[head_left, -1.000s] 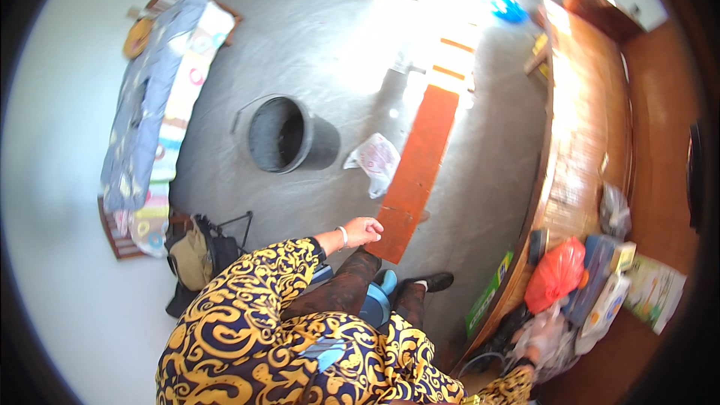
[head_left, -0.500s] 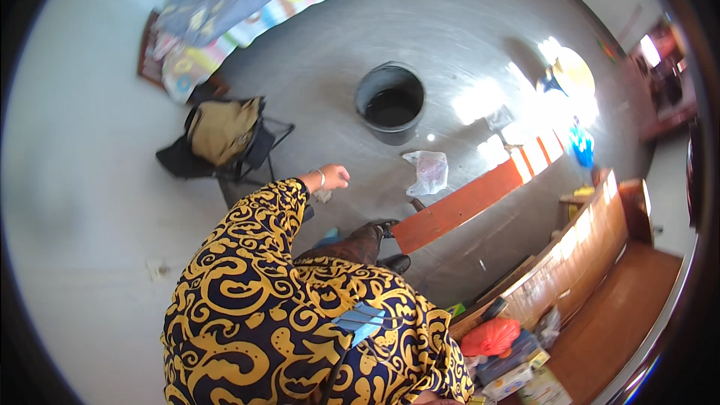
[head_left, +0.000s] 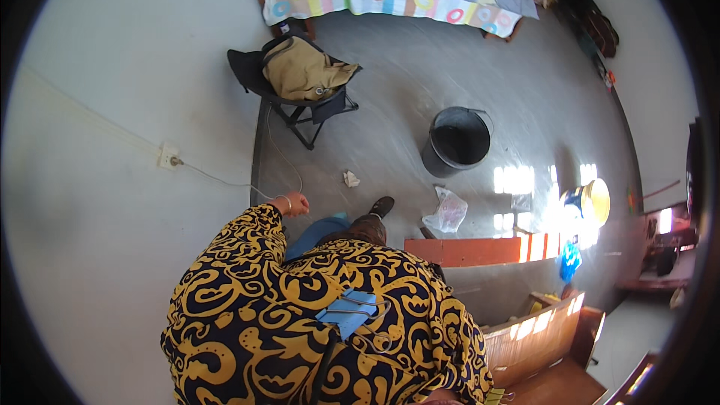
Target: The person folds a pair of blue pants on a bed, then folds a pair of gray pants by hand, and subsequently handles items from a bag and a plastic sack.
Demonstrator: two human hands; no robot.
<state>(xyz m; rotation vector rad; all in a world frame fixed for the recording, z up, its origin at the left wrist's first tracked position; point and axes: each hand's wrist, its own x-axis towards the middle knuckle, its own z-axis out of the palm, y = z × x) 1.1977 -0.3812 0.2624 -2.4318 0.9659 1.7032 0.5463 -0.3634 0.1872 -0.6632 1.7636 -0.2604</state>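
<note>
My left hand (head_left: pixel 295 203), with a light bracelet at its wrist, hangs out ahead of me on the left. Its fingers are curled in, and nothing shows in them. A thin pale cord (head_left: pixel 217 178) runs from a wall socket toward this wrist and passes close by it. At the lower edge of the picture only a sliver of skin shows, perhaps my right hand (head_left: pixel 441 397); its fingers are hidden. Past my left hand, a crumpled white scrap (head_left: pixel 351 178) lies on the grey floor. A black bucket (head_left: pixel 459 139) with dark contents stands farther off to the right.
A folding chair holding a tan bag (head_left: pixel 304 69) stands by the left wall. Ahead is a bed with a patterned cover (head_left: pixel 405 4). To the right are a clear plastic bag (head_left: pixel 447 210), a low red-brown bench (head_left: pixel 465 252), a yellow-rimmed bucket (head_left: pixel 598 202) and a wooden settee (head_left: pixel 536 337).
My view has turned right and shifted, bringing the wall socket and cord into sight. My left hand now appears farther left and lower, near the wall; its fingers remain curled.
</note>
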